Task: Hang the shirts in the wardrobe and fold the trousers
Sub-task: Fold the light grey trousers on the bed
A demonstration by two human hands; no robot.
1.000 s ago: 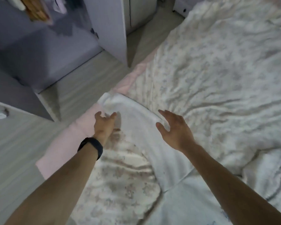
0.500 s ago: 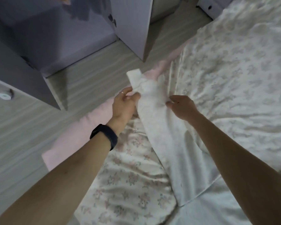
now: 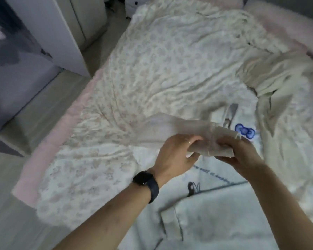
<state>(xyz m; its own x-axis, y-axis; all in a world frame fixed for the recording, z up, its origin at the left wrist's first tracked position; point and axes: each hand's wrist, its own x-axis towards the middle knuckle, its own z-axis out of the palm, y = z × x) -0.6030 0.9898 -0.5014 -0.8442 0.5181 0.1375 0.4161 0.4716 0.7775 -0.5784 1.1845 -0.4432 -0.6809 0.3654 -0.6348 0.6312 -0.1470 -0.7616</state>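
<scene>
A pale garment (image 3: 222,204) with a blue bow print and a small dark rabbit figure lies spread on the bed. Its long white sleeve or leg (image 3: 170,130) is lifted and folded back over the body of the garment. My left hand (image 3: 177,154), with a dark watch on the wrist, grips the end of that part. My right hand (image 3: 242,154) pinches the same end from the other side. A crumpled cream garment (image 3: 278,74) lies at the bed's right.
The bed (image 3: 170,56) carries a floral sheet with a pink edge (image 3: 58,134) on the left. Beyond it is light wood floor (image 3: 34,109). An open wardrobe door (image 3: 49,35) and its dark interior stand at the upper left.
Both hands took hold of the white cloth end near the bed's left edge, then carried it to the right, over the printed garment. The view swung right with them.
</scene>
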